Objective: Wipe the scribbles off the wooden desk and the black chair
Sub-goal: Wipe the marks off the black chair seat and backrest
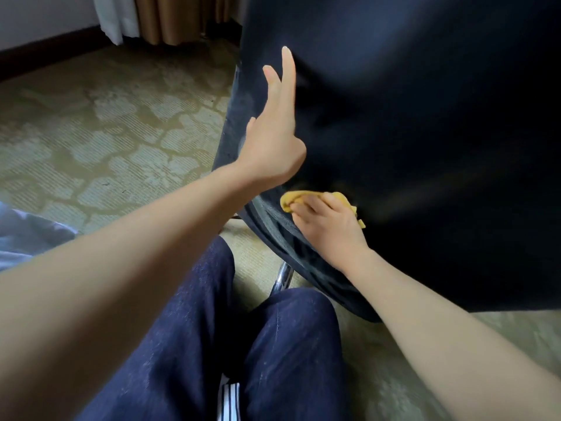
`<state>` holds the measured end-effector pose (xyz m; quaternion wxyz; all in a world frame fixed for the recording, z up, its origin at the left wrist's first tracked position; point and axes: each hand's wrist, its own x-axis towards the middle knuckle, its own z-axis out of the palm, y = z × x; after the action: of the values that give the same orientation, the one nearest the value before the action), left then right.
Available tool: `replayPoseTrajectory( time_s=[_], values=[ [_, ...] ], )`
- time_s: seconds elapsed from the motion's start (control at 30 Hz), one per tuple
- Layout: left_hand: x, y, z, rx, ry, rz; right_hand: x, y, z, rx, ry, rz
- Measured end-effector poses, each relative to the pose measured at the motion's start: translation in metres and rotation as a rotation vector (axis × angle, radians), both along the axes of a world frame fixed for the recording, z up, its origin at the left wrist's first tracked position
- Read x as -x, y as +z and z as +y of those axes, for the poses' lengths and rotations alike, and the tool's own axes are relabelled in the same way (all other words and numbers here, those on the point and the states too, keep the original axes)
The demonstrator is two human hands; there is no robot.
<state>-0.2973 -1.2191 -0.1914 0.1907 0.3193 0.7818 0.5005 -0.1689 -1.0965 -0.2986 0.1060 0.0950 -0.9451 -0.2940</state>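
Observation:
The black chair [409,117] fills the upper right of the head view, its dark back close in front of me. My left hand [274,138] rests flat against the chair's left side, fingers spread and pointing up. Lower down, my right hand [329,226] presses a crumpled yellow cloth [293,199] against the chair's lower edge, fingers bunched over it. No scribbles show on the dark surface. The wooden desk is out of view.
A chrome chair leg [282,279] runs down to the patterned green carpet [106,132] under the seat. My knees in dark blue trousers [212,344] are below. Curtains [161,16] and a dark skirting board line the far wall. Pale blue fabric [27,232] lies at left.

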Motion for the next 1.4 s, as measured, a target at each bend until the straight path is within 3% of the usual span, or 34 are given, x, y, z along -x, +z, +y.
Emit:
replayPoseTrajectory(
  time_s=[0.17,0.33,0.53,0.73,0.83,0.93,1.17,1.3,1.4],
  values=[
    [0.004,0.002,-0.003,0.038,-0.037,0.049,-0.049,-0.001,0.016,-0.033,0.012,-0.255],
    [0.004,0.006,-0.007,0.006,-0.064,-0.028,-0.093,0.037,0.026,-0.072,0.046,-0.325],
    [-0.006,-0.003,-0.007,-0.063,-0.028,-0.015,-0.111,0.089,0.036,-0.085,0.134,-0.057],
    [-0.006,0.001,-0.009,0.050,-0.022,0.063,-0.073,0.143,0.025,-0.161,0.230,0.309],
    [0.000,0.000,-0.013,0.044,-0.055,0.091,-0.039,0.146,0.017,-0.130,0.236,0.467],
    [0.006,0.001,-0.017,0.067,-0.082,0.152,-0.004,0.129,0.006,-0.091,0.228,0.510],
    [0.014,0.001,-0.017,0.125,-0.104,0.228,0.051,0.058,-0.009,0.068,0.166,0.391],
    [0.016,-0.001,-0.013,0.117,-0.126,0.234,0.042,0.020,-0.006,0.003,0.083,0.215],
    [0.018,-0.004,-0.012,0.079,-0.150,0.223,0.020,-0.004,-0.006,-0.073,0.003,-0.035]
  ],
)
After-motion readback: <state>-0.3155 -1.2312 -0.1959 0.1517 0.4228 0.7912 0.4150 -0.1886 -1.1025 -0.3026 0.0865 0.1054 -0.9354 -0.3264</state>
